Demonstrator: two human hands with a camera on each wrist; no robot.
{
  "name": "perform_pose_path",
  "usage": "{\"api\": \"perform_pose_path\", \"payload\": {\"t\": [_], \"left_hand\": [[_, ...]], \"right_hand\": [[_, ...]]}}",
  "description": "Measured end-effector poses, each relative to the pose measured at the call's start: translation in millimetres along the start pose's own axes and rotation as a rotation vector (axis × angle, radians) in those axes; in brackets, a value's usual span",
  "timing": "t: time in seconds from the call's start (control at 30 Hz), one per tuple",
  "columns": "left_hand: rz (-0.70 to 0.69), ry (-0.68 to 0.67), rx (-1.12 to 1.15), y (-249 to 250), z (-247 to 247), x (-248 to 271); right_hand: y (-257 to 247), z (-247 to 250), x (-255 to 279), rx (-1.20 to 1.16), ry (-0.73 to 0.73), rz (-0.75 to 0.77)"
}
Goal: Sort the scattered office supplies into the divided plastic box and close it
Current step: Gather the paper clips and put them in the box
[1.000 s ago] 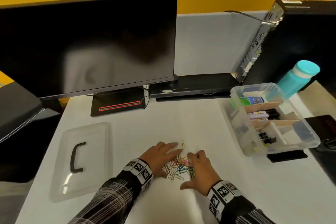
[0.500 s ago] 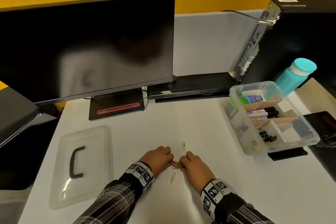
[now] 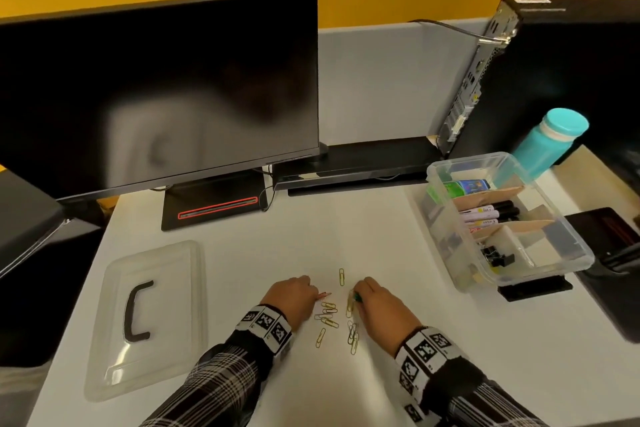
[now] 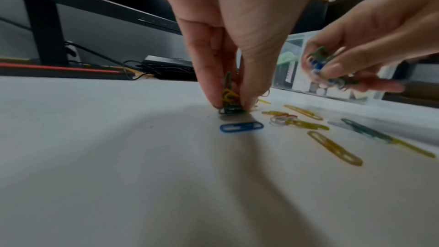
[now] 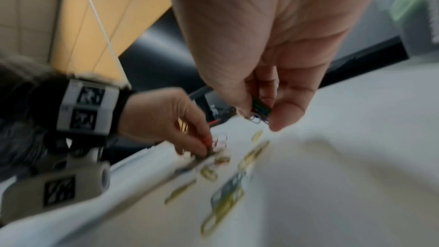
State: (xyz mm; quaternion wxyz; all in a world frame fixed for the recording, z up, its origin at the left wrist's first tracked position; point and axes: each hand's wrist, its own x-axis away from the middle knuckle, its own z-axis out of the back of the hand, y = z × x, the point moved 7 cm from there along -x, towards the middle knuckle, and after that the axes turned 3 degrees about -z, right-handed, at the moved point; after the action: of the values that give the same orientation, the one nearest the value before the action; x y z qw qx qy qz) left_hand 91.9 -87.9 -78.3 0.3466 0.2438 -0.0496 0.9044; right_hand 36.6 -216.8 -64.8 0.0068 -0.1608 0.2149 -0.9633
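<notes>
1. Left hand (image 3: pixel 291 298) pinches a few paper clips (image 4: pixel 228 99) against the bench (image 3: pixel 242 253); they could slip out.
2. Loose clips (image 3: pixel 327 314) between the hands may get left behind.
3. Right hand (image 3: pixel 381 310) pinches a clip bundle (image 5: pixel 260 108), well short of the divided box (image 3: pixel 540 263); some could drop on the way.

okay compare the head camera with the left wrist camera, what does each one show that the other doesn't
Head view only: the lid lying left on the desk, the marker pens in the open divided box, and the teal bottle.
Left wrist view only: a blue paper clip on the desk under the left hand, and the bunch of clips the right hand holds.
Both: both hands, loose yellow clips, part of the box.
</notes>
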Motion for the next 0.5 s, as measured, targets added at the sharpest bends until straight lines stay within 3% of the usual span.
{"api": "perform_pose_path", "payload": {"t": [0.17,0.3,0.4,0.5], "left_hand": [[0.005,0.079,0.165,-11.1,-2.7,8.2],[-0.003,0.168,0.288,-12.2,0.1,11.6],[0.002,0.232,0.357,-12.0,7.5,12.0],[0.011,0.286,0.419,-9.9,13.7,11.0]], "right_hand": [[25.1,83.0,38.6,-0.170,0.264,0.015],[81.3,163.5,65.2,-0.135,0.487,-0.182],[137.9,202.3,75.7,0.014,0.520,-0.449],[185.0,204.1,66.9,0.209,0.372,-0.603]]}}
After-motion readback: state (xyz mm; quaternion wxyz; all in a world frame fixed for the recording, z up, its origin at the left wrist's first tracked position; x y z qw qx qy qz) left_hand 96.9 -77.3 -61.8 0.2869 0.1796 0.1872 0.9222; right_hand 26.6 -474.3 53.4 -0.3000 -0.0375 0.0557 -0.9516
